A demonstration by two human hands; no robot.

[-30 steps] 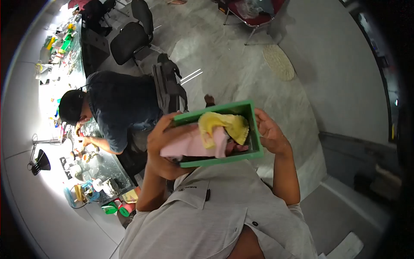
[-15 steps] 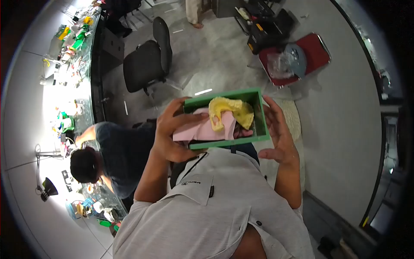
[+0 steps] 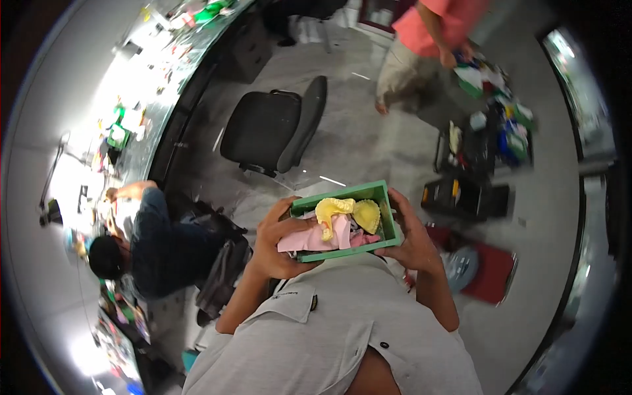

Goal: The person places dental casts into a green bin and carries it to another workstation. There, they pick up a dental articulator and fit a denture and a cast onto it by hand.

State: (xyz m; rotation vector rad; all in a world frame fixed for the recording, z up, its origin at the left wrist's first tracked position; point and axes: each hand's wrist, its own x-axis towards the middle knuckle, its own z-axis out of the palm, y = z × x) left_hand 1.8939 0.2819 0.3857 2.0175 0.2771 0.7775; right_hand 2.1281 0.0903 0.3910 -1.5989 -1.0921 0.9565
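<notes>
A green open-topped box (image 3: 342, 251) is held in front of my chest between both hands. My left hand (image 3: 276, 243) wraps around its left end, with the thumb or a finger reaching in over a folded pink sheet (image 3: 303, 241). At the right end, my right hand (image 3: 416, 242) grips the outer wall, fingers behind and thumb at the near corner. Inside lie a horseshoe-shaped yellow dental cast (image 3: 334, 207) and a second yellow cast piece (image 3: 367, 216). Small pink pieces (image 3: 362, 239) lie beneath them, partly hidden.
A black office chair (image 3: 263, 128) stands ahead. To the left, a person (image 3: 171, 247) sits at a long cluttered workbench (image 3: 155, 105). A person in a coral shirt (image 3: 428, 33) is ahead right, near black cases (image 3: 461, 201) and piled items. A red chair (image 3: 490, 271) stands at right.
My view has turned toward the right, and the coral-shirted person shows more fully. My right hand has gone from open beside the box to gripping its right end.
</notes>
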